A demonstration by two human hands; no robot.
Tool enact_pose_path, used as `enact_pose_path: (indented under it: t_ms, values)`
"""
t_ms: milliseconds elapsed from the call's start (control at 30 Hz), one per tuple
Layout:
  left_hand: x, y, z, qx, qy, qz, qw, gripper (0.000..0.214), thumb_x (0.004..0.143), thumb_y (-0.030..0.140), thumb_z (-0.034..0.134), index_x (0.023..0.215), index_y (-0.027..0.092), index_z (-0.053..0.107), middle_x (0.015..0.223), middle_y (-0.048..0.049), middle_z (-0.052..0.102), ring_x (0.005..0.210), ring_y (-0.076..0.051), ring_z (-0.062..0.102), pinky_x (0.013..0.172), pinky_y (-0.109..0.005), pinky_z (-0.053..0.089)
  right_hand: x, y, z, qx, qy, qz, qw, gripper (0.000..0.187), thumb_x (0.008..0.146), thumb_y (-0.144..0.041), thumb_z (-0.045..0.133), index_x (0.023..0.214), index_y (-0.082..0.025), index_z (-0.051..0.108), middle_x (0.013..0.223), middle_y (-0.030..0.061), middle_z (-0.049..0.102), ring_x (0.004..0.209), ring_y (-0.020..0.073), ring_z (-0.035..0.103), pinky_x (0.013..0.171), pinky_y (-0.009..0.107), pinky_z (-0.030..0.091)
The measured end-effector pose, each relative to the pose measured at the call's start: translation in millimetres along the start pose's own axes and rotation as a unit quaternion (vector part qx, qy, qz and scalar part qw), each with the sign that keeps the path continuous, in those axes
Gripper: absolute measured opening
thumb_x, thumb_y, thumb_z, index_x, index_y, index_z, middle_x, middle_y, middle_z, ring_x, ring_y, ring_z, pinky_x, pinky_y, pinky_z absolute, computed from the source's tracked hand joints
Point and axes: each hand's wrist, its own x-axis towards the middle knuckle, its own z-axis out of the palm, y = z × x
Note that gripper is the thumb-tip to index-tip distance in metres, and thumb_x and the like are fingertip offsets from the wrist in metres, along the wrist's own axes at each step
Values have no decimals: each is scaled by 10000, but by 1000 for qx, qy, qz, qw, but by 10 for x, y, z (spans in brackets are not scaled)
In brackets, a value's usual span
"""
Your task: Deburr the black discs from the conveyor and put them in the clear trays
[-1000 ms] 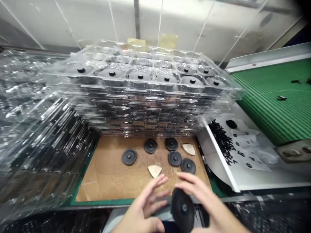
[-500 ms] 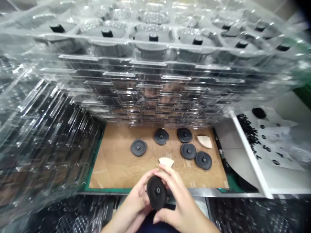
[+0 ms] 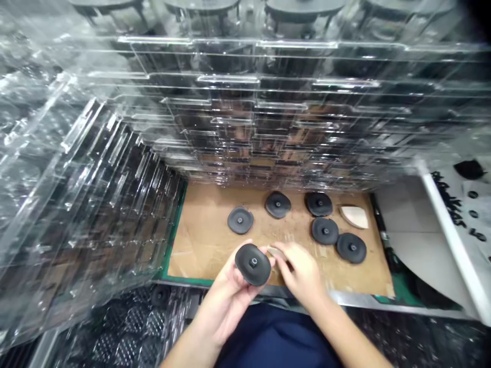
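Observation:
My left hand [image 3: 226, 296] is closed on a black round disc [image 3: 252, 264] with a small centre hole, held just above the front edge of a brown cardboard sheet [image 3: 199, 240]. My right hand [image 3: 301, 273] reaches over the cardboard beside the disc, its fingertips pinched on a beige wedge-shaped piece [image 3: 275, 251] lying there. Several more black discs [image 3: 325, 230] lie on the cardboard, with a second beige wedge [image 3: 355, 216] at its right.
A tall stack of clear plastic trays [image 3: 268, 102] fills the back. More clear trays [image 3: 69, 204] lean at the left. A white tray [image 3: 445, 225] with small black parts stands at the right. Dark trays [image 3: 138, 327] sit below the table's edge.
The camera tilted down and closer. My left hand now holds the disc alone, and my right hand let go of it and moved onto the beige wedge on the cardboard.

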Motion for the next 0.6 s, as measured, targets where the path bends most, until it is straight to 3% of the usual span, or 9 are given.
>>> enact_pose_path:
  t_ms: [67,167,267,333,433,533,600]
  values:
    - [-5,0,45,8,-2,5,1000,554,628,322,837,1139,223,648,1184,-95,683,1045,-254,664,921,-341,508,113,-135,-138,2,1,-8,1000,223,921,-300,496,906,-208,698,849,60,727,787,205,658,751,348,521]
    - [-12,7,144,32,-4,24,999,533,629,295,837,1128,239,659,1157,-66,697,1033,-228,664,871,-302,536,207,-504,-376,19,28,-32,999,200,917,-259,520,1052,-223,662,998,49,719,873,186,654,790,328,508]
    - [-30,34,237,57,-20,33,998,536,619,264,844,1125,229,669,1092,-60,719,1000,-189,667,808,-221,541,131,-902,-501,46,60,-128,989,269,913,-153,484,1160,-181,586,1059,64,702,914,179,638,803,325,480]
    - [-51,48,275,70,-21,34,997,531,600,209,852,1103,237,684,1072,-52,728,951,-183,680,774,-208,547,57,-1059,-528,52,16,-157,986,260,895,-110,486,1132,-157,584,1019,57,710,873,168,643,767,307,473]
    - [-90,26,310,69,0,53,996,482,580,161,855,1031,261,716,1022,-13,741,864,-151,691,741,-187,546,35,-1127,-538,43,-42,-154,986,210,887,-101,495,1050,-165,610,975,36,721,845,160,649,722,292,459]
    - [-143,-13,342,72,-30,47,996,404,575,227,865,960,222,744,864,-12,747,771,-123,683,763,-177,532,34,-1133,-527,22,54,-185,981,222,900,-93,455,1069,-120,596,968,87,718,811,186,633,707,327,442]
    - [-191,-10,362,86,-44,44,994,454,527,243,888,958,215,747,846,-18,748,764,-132,685,797,-194,529,-29,-1145,-523,33,76,-213,974,252,891,-78,443,1100,-85,583,911,106,711,759,189,614,686,337,443]
